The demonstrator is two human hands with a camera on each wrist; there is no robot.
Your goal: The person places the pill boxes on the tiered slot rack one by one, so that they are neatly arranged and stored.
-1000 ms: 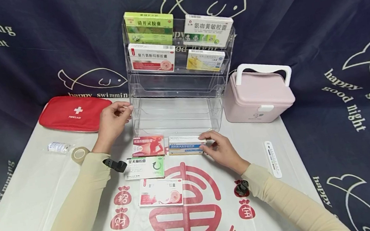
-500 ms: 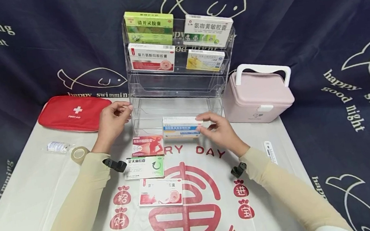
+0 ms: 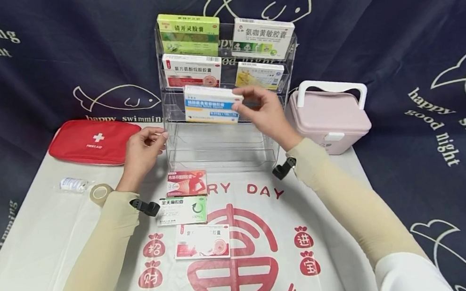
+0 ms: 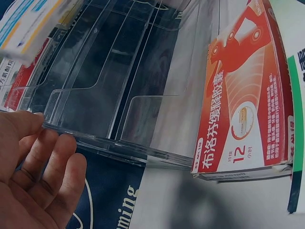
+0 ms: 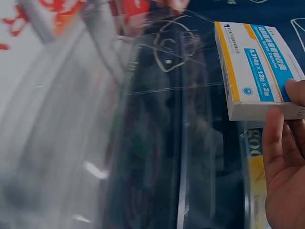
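Note:
My right hand (image 3: 261, 111) pinches the right end of a white medicine box (image 3: 211, 105) with blue and orange bands. It holds the box up in front of the third tier of a clear acrylic display rack (image 3: 222, 161). In the right wrist view, thumb and fingers grip one end of this box (image 5: 259, 67). At the rack's left side edge, my left hand (image 3: 141, 150) pinches the clear plastic between thumb and fingers. Lying before the rack are a red medicine box (image 3: 186, 183), a green-and-white box (image 3: 182, 211) and a white-and-red box (image 3: 202, 241).
On the upper tiers stand a green box (image 3: 189, 36), a white-and-green box (image 3: 264, 38), a white-and-red box (image 3: 192, 71) and a yellow-and-white box (image 3: 259, 75). A red first-aid pouch (image 3: 94, 143), tape roll (image 3: 100, 193) and wrapped bandage (image 3: 72, 184) lie left; a pink case (image 3: 328, 121) stands right.
My right hand has lifted the blue-and-white medicine box off the table and carried it up and slightly left to the rack's third tier. The left hand has stayed at the rack's edge.

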